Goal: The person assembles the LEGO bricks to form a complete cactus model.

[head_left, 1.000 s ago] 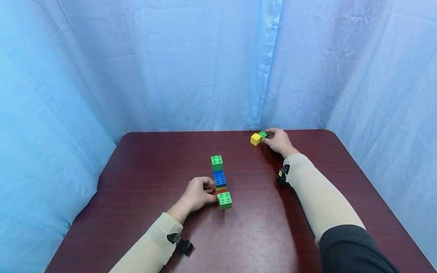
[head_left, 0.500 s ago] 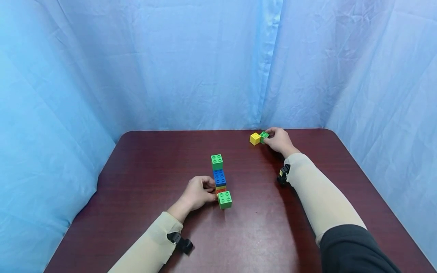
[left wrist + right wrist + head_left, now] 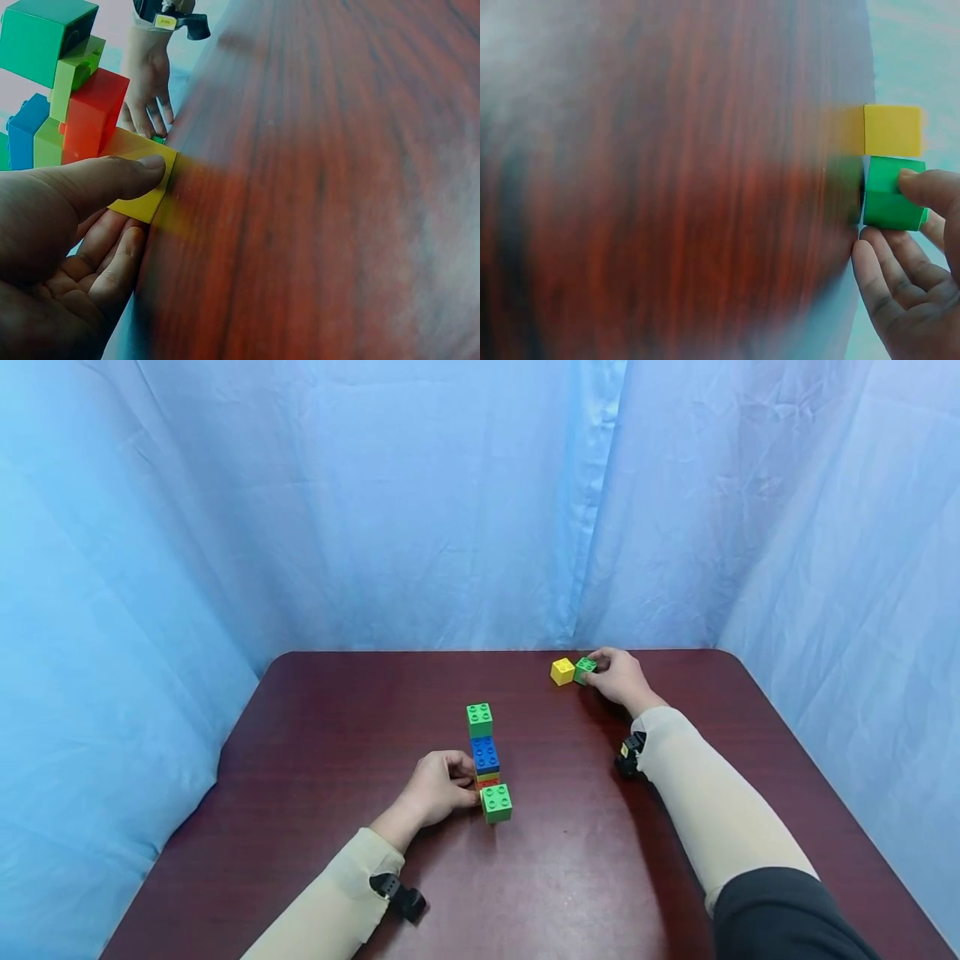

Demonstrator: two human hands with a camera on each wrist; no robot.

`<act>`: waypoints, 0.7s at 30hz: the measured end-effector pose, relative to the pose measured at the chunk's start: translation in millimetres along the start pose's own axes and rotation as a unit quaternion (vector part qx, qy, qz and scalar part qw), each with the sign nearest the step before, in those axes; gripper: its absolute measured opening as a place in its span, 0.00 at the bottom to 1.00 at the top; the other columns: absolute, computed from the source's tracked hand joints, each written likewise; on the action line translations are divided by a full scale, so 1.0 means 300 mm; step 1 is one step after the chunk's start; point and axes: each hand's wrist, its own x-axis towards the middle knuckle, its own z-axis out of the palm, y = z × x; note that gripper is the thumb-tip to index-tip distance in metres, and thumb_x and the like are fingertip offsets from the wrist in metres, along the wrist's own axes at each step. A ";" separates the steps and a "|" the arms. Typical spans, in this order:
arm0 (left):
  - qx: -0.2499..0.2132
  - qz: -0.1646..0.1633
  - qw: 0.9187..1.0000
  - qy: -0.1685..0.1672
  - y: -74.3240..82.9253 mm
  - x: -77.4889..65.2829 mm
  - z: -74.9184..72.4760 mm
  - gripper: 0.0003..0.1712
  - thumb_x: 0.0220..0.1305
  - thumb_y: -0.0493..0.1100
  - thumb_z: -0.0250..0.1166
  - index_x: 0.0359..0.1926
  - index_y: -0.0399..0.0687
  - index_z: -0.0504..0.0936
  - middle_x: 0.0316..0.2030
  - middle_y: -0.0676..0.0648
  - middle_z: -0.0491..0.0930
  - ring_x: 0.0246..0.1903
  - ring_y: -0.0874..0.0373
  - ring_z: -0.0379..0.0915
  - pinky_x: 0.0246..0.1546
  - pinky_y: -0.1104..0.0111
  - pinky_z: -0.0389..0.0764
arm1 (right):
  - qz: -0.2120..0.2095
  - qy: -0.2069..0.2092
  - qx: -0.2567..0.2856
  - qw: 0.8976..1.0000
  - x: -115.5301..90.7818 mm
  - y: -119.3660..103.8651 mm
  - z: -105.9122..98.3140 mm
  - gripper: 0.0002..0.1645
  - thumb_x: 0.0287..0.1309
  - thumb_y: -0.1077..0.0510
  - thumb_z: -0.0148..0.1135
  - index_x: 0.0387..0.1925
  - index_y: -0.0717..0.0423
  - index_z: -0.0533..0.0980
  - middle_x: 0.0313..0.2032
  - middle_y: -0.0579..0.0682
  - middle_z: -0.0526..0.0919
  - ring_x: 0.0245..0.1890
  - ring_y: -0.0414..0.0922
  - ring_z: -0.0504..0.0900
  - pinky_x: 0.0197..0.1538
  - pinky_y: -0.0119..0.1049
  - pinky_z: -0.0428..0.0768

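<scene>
Several toy building blocks are joined into a tall build in the middle of the table. Its parts include a green block [image 3: 479, 720] at the far end, a blue block [image 3: 485, 754], a red block [image 3: 96, 109] and a near green block [image 3: 497, 803]. My left hand [image 3: 433, 789] grips this build by a yellow block [image 3: 146, 199] at its base, thumb across the side. By the far edge, my right hand [image 3: 618, 677] pinches a loose green block [image 3: 895, 191] between thumb and fingers. Just left of that one sits a loose yellow block [image 3: 562, 672].
The dark red-brown table [image 3: 360, 710] has rounded far corners. Blue curtains [image 3: 420, 527] hang behind it and along both sides. Each wrist carries a small black camera, such as the left camera [image 3: 399, 897].
The right hand has drawn the loose green block slightly right and nearer, beside the yellow one. The left hand and the build stay in place; the head view has shifted a little.
</scene>
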 end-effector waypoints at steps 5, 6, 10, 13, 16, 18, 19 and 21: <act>0.004 0.000 1.000 0.003 -0.002 0.005 0.001 0.17 0.47 0.26 0.81 0.38 0.41 0.87 0.38 0.48 0.88 0.43 0.58 0.86 0.47 0.67 0.87 | -0.010 0.018 0.012 1.000 -0.020 0.006 -0.015 0.23 0.68 0.53 0.70 0.62 0.54 0.78 0.55 0.61 0.80 0.55 0.58 0.78 0.58 0.58 0.80; 0.004 0.000 1.000 0.003 -0.002 0.005 0.001 0.17 0.47 0.27 0.81 0.38 0.41 0.87 0.38 0.48 0.88 0.43 0.58 0.86 0.47 0.67 0.87 | -0.011 0.021 0.016 1.000 -0.025 0.005 -0.017 0.23 0.68 0.53 0.70 0.62 0.53 0.78 0.55 0.60 0.81 0.55 0.58 0.79 0.58 0.58 0.80; 0.005 0.002 1.000 0.002 0.002 0.006 -0.001 0.16 0.48 0.27 0.81 0.38 0.41 0.87 0.37 0.49 0.88 0.43 0.58 0.86 0.47 0.66 0.87 | -0.018 0.026 0.027 0.999 -0.048 -0.002 -0.024 0.24 0.68 0.52 0.70 0.63 0.52 0.79 0.55 0.59 0.82 0.54 0.56 0.81 0.56 0.55 0.82; 0.006 0.004 1.000 0.002 0.008 0.006 -0.001 0.16 0.48 0.28 0.81 0.38 0.41 0.87 0.37 0.50 0.88 0.43 0.58 0.86 0.47 0.67 0.87 | -0.024 0.025 0.032 0.999 -0.068 -0.012 -0.027 0.25 0.68 0.52 0.70 0.63 0.52 0.79 0.55 0.59 0.83 0.53 0.55 0.82 0.54 0.53 0.84; 0.007 0.006 1.000 0.001 0.009 0.006 -0.001 0.16 0.48 0.28 0.81 0.38 0.41 0.88 0.37 0.50 0.88 0.43 0.59 0.86 0.47 0.68 0.87 | -0.029 0.021 0.036 0.999 -0.091 -0.020 -0.030 0.25 0.68 0.53 0.71 0.63 0.52 0.79 0.54 0.58 0.83 0.52 0.54 0.83 0.53 0.51 0.85; 0.007 0.004 1.000 0.001 0.011 0.006 0.000 0.17 0.48 0.28 0.81 0.39 0.42 0.88 0.37 0.50 0.88 0.43 0.59 0.86 0.46 0.68 0.86 | -0.034 0.019 0.038 0.999 -0.108 -0.026 -0.032 0.26 0.67 0.53 0.72 0.63 0.53 0.79 0.53 0.58 0.83 0.51 0.54 0.83 0.52 0.51 0.85; 0.007 0.003 1.000 0.001 0.011 0.006 0.001 0.17 0.48 0.28 0.81 0.39 0.42 0.88 0.37 0.50 0.88 0.43 0.60 0.86 0.46 0.68 0.86 | -0.037 0.018 0.038 0.998 -0.116 -0.028 -0.033 0.26 0.67 0.53 0.72 0.63 0.53 0.79 0.52 0.58 0.83 0.51 0.54 0.83 0.52 0.51 0.85; 0.008 0.000 1.000 0.001 0.012 0.006 0.003 0.17 0.48 0.27 0.81 0.39 0.42 0.87 0.37 0.51 0.88 0.43 0.60 0.86 0.46 0.69 0.86 | -0.044 0.014 0.039 0.998 -0.135 -0.035 -0.034 0.26 0.66 0.52 0.73 0.62 0.55 0.79 0.52 0.58 0.84 0.50 0.54 0.83 0.52 0.51 0.86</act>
